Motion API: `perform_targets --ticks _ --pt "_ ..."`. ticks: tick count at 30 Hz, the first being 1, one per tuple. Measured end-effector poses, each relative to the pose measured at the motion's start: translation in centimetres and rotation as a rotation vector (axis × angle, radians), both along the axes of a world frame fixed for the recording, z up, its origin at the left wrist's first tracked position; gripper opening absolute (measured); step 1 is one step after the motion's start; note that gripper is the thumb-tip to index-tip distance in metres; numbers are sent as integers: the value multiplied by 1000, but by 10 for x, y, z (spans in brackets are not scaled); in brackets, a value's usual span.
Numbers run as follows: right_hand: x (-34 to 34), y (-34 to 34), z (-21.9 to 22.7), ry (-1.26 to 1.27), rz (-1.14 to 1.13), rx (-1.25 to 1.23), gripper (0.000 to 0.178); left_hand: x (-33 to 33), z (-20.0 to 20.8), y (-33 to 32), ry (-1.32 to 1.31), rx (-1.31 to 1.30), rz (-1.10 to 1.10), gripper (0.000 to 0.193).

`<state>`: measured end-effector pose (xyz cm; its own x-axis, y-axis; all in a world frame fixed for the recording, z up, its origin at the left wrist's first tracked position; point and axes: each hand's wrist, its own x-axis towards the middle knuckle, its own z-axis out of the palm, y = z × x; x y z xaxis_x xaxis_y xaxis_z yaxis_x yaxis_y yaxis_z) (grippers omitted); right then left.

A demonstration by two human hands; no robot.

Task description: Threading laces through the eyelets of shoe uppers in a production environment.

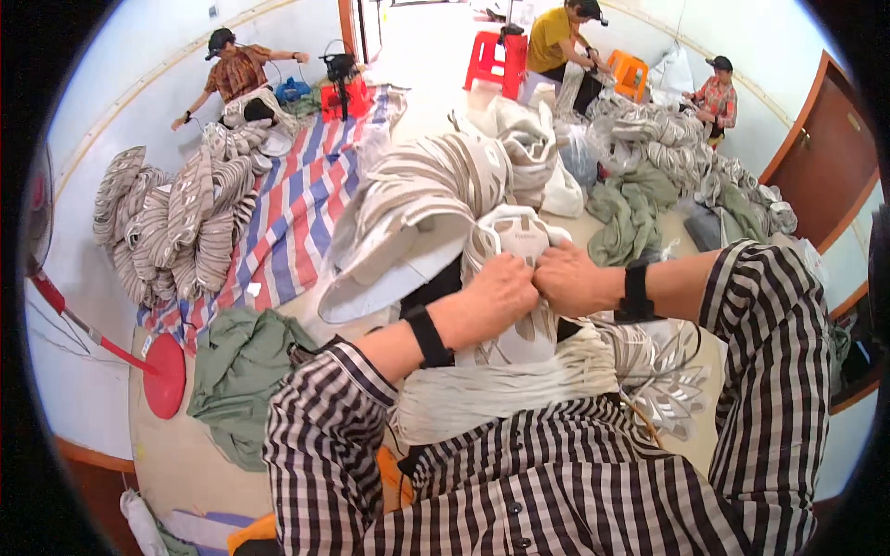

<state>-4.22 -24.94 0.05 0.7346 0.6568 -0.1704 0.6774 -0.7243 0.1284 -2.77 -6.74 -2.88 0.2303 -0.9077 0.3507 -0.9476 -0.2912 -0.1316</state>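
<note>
A beige and white shoe upper (522,243) stands before me with its tongue toward the far side. My left hand (501,289) is closed on its left side, and my right hand (579,276) is closed on its right side. Both fists meet over the middle of the upper, below the tongue. Whether a lace is pinched in the fingers is hidden. Across my lap lies a thick bundle of cream shoelaces (501,398). Just beyond my left hand a curved stack of similar shoe uppers (445,176) leans over.
More uppers are heaped at the left (185,222) on a striped sheet (301,204), and at the right (667,139). Green cloths (246,380) lie on the floor. A red fan base (165,375) stands left. Several people work at the back near a red stool (496,65).
</note>
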Motion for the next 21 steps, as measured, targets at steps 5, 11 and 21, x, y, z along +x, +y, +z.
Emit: perform_targets --ticks 5,11,21 --pt "8 20 6 234 -310 -41 26 -1 -2 3 -19 -44 39 7" --pt "38 24 15 336 -234 -249 28 -10 -8 -3 -73 -53 105 7" --pt "25 10 -4 317 -223 -168 22 -13 -6 2 3 -80 60 8"
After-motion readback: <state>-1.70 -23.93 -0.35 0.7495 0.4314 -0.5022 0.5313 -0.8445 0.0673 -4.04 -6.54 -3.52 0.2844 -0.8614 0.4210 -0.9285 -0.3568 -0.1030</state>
